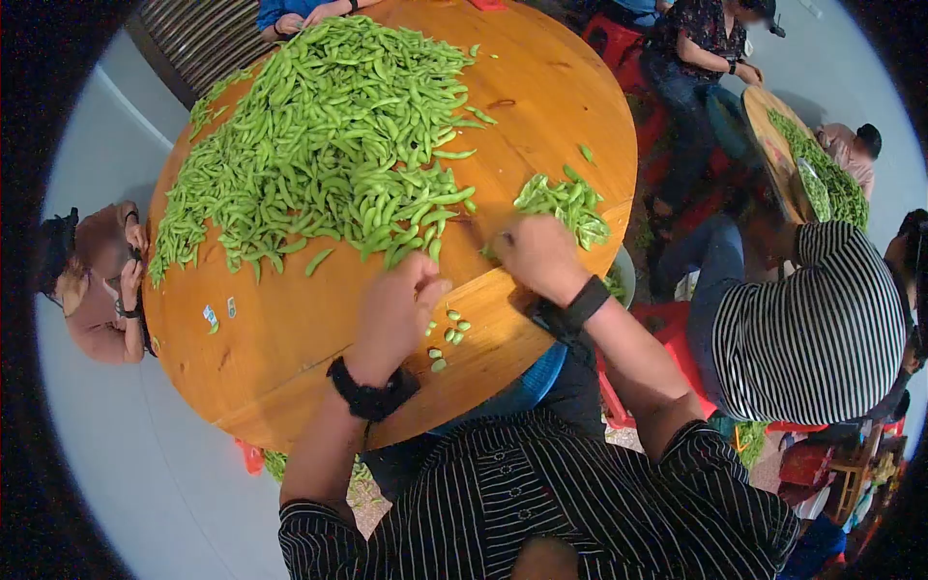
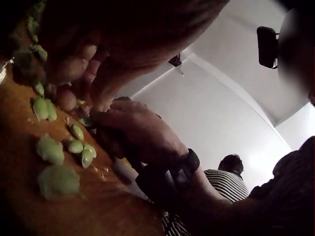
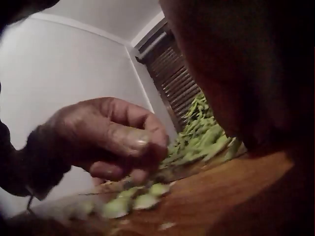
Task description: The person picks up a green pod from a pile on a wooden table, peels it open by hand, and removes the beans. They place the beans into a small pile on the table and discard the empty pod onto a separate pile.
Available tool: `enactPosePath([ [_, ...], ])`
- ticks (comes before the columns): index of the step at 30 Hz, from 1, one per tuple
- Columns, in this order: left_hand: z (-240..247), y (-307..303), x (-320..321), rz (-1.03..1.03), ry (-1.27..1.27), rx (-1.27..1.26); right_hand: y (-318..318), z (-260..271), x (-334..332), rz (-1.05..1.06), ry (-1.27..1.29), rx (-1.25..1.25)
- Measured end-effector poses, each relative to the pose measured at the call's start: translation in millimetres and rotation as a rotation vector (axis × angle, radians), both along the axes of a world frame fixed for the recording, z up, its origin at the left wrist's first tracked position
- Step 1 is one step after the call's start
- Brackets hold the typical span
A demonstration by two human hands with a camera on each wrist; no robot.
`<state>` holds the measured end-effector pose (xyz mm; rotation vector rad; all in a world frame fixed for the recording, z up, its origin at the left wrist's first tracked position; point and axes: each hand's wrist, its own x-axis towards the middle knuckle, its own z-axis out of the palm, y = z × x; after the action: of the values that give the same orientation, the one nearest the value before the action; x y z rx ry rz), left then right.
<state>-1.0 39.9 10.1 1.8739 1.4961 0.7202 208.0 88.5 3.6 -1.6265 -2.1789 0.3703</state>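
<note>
Curled over the shelled beans (image 1: pixel 447 338), your left hand (image 1: pixel 391 309) hides its contents; your right hand (image 1: pixel 541 256), grip unclear, touches the pods (image 1: pixel 565 203) at right. Shelling likely; next, isolate one pod.

Wooden table (image 1: pixel 290 338), pods (image 1: pixel 329 145), seemingly shelled beans (image 1: pixel 449 333)

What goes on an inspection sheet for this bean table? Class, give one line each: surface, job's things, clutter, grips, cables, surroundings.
Surface: round wooden table, bare wood towards the near edge.
Job's things: big heap of green pods; smaller heap by the right hand; shelled beans beside the left hand.
Clutter: two small scraps on the wood.
Grips: both hands have curled fingers and sit low over the table; what they hold is hidden.
Cables: nothing seen.
Surroundings: other people seated nearby; second table with pods; red stools.
</note>
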Motion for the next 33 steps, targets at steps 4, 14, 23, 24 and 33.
enactPosePath([
  [4,-7,27,4,0.025,0.187,0.245,6,-2,11,-0.130,-0.002,0.049],
  [14,-21,30,-3,-0.061,0.445,0.317,-45,-3,-9,0.199,0.417,-0.098],
  [23,3,-2,-6,0.180,-0.614,-0.401,-65,5,-24,0.154,0.734,-0.266],
  [24,3,-6,-3,0.198,-0.692,-0.377,-65,3,-26,0.155,0.733,-0.266],
  [33,-6,-35,12,0.266,-0.868,-0.343,-65,1,-30,0.149,0.761,-0.233],
])
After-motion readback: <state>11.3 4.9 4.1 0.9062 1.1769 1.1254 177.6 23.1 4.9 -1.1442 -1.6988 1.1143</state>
